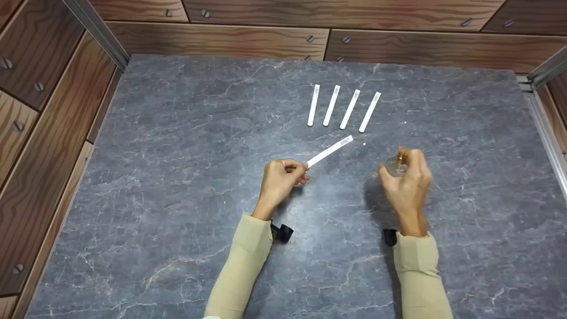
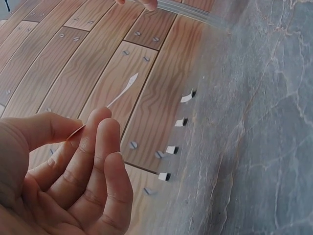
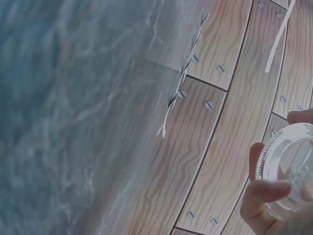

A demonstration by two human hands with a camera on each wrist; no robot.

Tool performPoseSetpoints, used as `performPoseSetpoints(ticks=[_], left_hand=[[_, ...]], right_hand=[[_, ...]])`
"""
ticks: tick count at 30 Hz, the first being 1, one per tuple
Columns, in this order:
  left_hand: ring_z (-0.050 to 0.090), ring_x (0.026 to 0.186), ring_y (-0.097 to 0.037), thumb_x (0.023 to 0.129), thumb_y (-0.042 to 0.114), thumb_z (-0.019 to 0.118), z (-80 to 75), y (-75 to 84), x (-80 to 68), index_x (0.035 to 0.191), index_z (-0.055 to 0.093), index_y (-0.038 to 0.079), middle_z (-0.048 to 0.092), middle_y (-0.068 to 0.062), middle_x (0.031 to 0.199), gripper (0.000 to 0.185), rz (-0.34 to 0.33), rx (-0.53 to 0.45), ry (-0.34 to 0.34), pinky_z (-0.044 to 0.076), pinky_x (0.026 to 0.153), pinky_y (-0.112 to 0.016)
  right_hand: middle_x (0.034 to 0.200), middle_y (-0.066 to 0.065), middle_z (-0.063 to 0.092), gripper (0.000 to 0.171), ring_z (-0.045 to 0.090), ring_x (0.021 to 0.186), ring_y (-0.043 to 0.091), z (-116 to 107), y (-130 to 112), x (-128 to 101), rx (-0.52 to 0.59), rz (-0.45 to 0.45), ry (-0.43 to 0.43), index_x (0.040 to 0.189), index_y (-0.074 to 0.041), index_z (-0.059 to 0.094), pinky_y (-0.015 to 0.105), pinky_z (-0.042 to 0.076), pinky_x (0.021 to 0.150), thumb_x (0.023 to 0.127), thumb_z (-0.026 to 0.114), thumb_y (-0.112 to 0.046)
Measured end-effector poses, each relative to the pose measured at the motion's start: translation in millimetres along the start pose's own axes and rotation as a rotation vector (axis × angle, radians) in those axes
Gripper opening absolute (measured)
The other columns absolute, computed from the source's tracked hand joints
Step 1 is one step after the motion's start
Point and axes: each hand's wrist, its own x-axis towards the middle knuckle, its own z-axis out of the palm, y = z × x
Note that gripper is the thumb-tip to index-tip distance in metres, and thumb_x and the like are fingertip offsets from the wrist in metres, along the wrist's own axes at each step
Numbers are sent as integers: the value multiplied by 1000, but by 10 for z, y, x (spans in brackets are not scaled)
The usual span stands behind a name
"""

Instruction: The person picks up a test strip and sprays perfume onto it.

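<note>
My left hand (image 1: 280,180) pinches one end of a white paper test strip (image 1: 330,151), thumb against the index finger. The strip points up and to the right, with small dark printing near its far end. In the left wrist view the strip (image 2: 123,91) is bent slightly, and the other fingers are loosely curled. My right hand (image 1: 408,186) grips a small clear glass perfume bottle (image 1: 392,167) with a gold-coloured neck (image 1: 401,158). The right wrist view shows the bottle's round ridged base (image 3: 266,169) between thumb and fingers. The strip's far end points towards the bottle, with a gap between them.
Several more white strips (image 1: 328,106) lie side by side on the grey marbled table (image 1: 186,155), beyond my hands. Wood-patterned panels (image 1: 221,37) border the table at the back and left. A metal rail (image 1: 547,133) runs along the right edge.
</note>
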Motion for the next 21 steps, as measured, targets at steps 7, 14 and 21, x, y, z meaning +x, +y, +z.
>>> performPoseSetpoints(ticks=[7, 14, 21], left_hand=[[73, 70, -35, 94, 2, 67, -1, -3, 8, 92, 76, -8, 72, -11, 71, 14, 3, -5, 6, 63, 63, -40], [72, 65, -28, 94, 1, 68, 13, 16, 8, 91, 76, -8, 72, -12, 71, 13, 1, -16, -1, 63, 64, -40], [73, 66, -29, 93, 1, 67, 24, -1, -11, 92, 76, -8, 72, -11, 71, 12, -11, -14, -5, 63, 63, -40]], right_hand=[[86, 26, 60, 38, 60, 77, 40, 5, -17, 28, -6, -5, -4, 97, 13, 57, 47, 49, 71, 65, 78, 16], [85, 27, 58, 36, 58, 75, 40, 0, -1, 27, -21, -16, -1, 96, 14, 56, 43, 47, 70, 67, 76, 14], [85, 26, 58, 35, 58, 75, 40, 6, 19, -10, -24, -13, 1, 95, 13, 56, 43, 47, 70, 66, 75, 16]])
